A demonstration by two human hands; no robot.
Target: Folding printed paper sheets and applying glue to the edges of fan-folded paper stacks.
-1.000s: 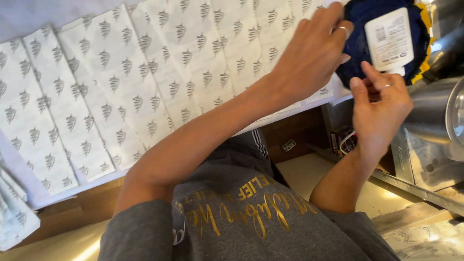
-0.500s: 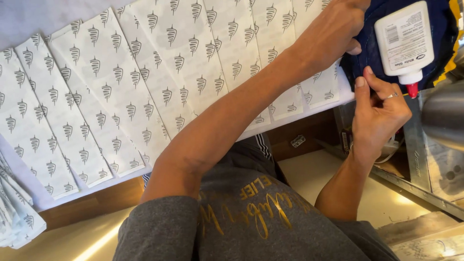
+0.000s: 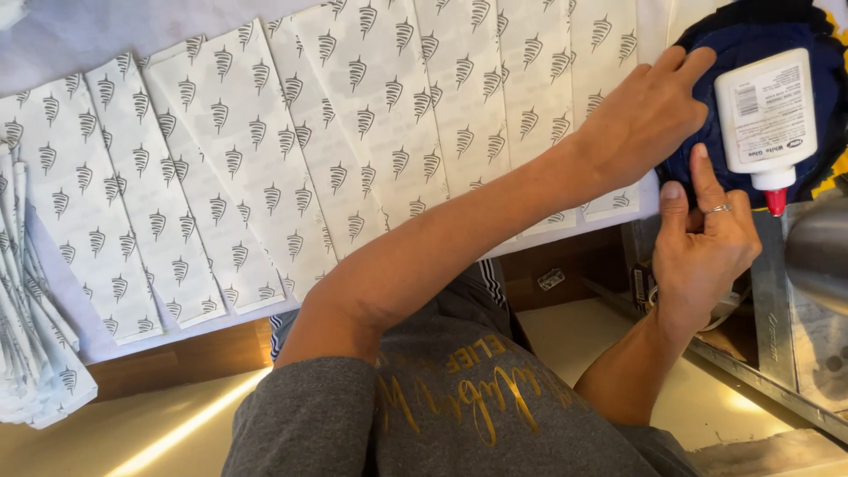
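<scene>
Now hands (image 3: 680,177) touching cloth (image 3: 742,53), glue bottle (image 3: 767,110)

Flat white paper bags printed with rows of small dark spiral-cone marks (image 3: 291,168), laid side by side and overlapping in a fanned row on the tabletop: at least nine countable strips, the far right ones partly covered by an arm.

Loose stack of the same printed white paper bags (image 3: 31,353) at the left edge: one stack; the count of sheets within cannot be told.

White plastic glue bottle with a red nozzle tip (image 3: 767,110): one.

Dark navy cloth item with a yellow edge (image 3: 751,35): one.

Thin metal finger ring (image 3: 717,209): one.

Bare hands in view: two, the left hand (image 3: 649,115) and the right hand (image 3: 707,247).

Grey metal cylinder (image 3: 817,252) at the right edge: one.
</scene>
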